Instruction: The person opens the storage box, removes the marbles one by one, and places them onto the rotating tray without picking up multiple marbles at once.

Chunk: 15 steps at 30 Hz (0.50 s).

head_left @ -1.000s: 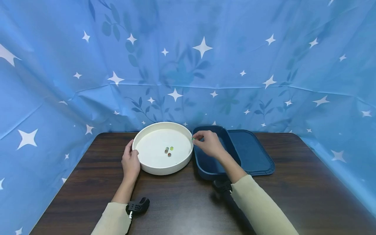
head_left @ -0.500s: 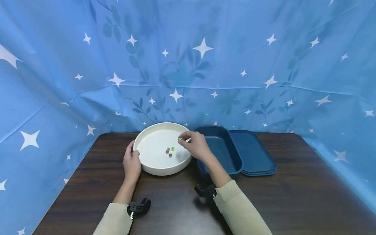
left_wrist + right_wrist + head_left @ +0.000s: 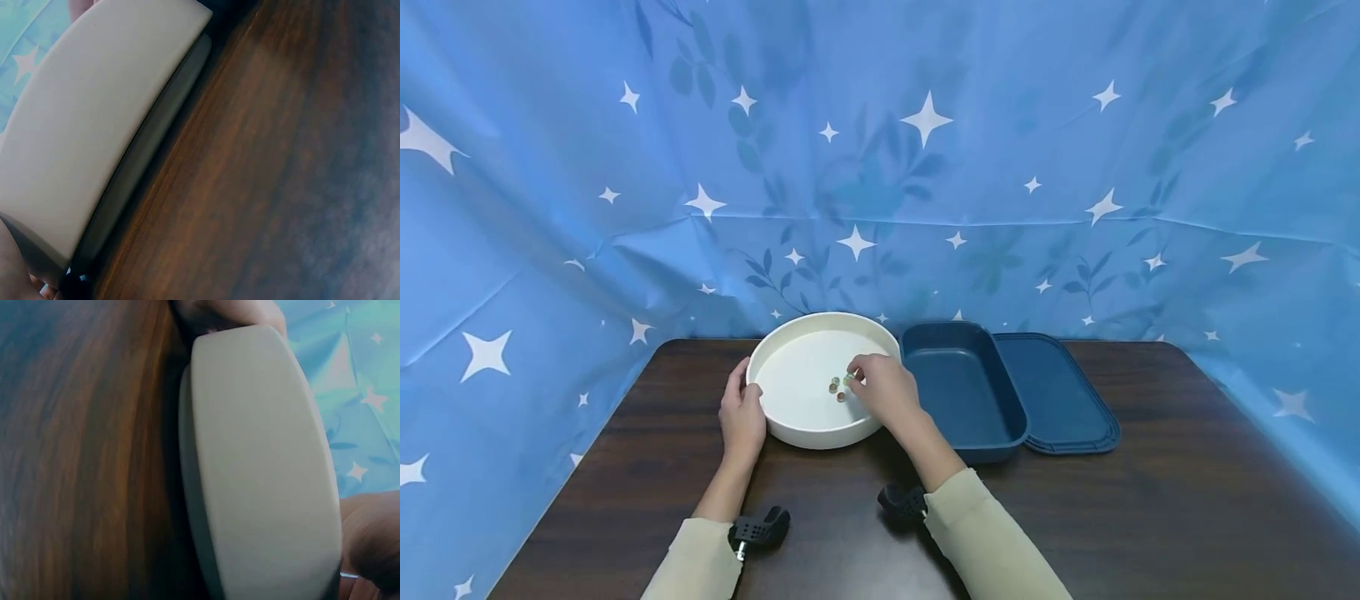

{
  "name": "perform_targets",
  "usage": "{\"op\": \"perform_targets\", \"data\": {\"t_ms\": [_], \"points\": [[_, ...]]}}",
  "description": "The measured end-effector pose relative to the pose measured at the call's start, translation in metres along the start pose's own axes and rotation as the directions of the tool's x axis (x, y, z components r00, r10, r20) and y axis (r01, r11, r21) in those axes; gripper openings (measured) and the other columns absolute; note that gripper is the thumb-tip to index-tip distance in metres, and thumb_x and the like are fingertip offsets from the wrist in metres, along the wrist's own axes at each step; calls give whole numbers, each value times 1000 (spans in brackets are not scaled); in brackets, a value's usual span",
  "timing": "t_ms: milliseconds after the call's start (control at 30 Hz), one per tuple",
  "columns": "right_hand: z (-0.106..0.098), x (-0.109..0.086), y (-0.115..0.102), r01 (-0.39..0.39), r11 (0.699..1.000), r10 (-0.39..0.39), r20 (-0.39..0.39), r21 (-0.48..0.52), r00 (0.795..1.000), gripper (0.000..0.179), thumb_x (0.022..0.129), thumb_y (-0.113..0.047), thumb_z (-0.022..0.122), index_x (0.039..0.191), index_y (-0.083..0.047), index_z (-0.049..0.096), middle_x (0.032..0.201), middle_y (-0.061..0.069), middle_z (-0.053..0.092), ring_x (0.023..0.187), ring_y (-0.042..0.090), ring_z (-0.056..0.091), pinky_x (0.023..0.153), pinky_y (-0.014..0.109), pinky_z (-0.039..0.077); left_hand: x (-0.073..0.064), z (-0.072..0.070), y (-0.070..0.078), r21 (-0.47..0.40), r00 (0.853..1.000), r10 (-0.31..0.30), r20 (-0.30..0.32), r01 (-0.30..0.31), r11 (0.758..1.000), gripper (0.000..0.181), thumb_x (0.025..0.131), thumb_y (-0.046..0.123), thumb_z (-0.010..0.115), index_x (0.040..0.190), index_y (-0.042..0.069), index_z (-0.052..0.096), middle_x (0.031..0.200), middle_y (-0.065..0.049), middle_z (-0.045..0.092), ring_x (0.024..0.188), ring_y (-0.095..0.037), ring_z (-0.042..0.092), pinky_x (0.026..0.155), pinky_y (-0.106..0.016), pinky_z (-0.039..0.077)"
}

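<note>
A round white tray (image 3: pixel 805 367) with a raised wall stands on the table. My left hand (image 3: pixel 743 421) grips its left side, thumb at the rim. In the left wrist view the tray's outer wall (image 3: pixel 94 112) fills much of the frame, with part of the left hand (image 3: pixel 12 269) at the lower corner. My right hand (image 3: pixel 883 390) reaches over the tray's right side, its thumb and fingertips pinching a small green marble (image 3: pixel 849 377) low over the tray floor. Several little marbles, among them a reddish-brown marble (image 3: pixel 841 397), lie close by. The fingertips partly hide this group.
A dark blue rectangular bin (image 3: pixel 966 387) stands right of the tray, close to it. Beside the bin lies a flat blue lid (image 3: pixel 1060 396). The dark wooden table (image 3: pixel 820 517) ends at a blue star-patterned curtain (image 3: pixel 880 167) behind.
My right hand has moved left from over the blue bin's edge into the tray, carrying the green marble down to the others. My left hand keeps its grip on the tray.
</note>
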State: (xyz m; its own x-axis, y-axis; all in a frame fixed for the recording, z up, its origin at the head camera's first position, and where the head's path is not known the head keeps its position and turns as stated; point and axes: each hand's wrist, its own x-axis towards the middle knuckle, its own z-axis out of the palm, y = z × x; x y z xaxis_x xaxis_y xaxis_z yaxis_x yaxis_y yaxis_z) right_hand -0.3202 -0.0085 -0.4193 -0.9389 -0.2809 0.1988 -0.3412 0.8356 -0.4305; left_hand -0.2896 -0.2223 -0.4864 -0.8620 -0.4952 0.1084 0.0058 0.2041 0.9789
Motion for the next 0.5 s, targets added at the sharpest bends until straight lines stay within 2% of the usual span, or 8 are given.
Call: {"op": "perform_targets", "data": {"t_ms": [133,267,500], "points": [[5,4,-5,-20,999,21,45,-29,999,13,93,-21,71,104,-18,78,90,-5,75,82,14,66,70,37,52,2,0,2,-14,1000,3,4,-3,1000,61,94,13,34,154,18,43,160,-9,43,139,-29,47,110,-49,39],[10,7,-7,-24,998,27,57,-52,998,12,93,-21,71,101,-19,79,87,-5,74,78,14,64,66,34,50,2,0,2,-15,1000,-2,5,3,1000,61,94,13,34,154,17,42,160,-10,43,137,-29,48,110,-49,40],[15,10,-8,-45,991,57,85,-129,995,15,92,-21,72,104,-20,80,92,-4,76,84,17,67,72,38,54,4,1,1,-9,1000,-6,-2,6,1000,61,93,13,35,154,17,44,160,-10,43,137,-27,48,110,-47,39]]}}
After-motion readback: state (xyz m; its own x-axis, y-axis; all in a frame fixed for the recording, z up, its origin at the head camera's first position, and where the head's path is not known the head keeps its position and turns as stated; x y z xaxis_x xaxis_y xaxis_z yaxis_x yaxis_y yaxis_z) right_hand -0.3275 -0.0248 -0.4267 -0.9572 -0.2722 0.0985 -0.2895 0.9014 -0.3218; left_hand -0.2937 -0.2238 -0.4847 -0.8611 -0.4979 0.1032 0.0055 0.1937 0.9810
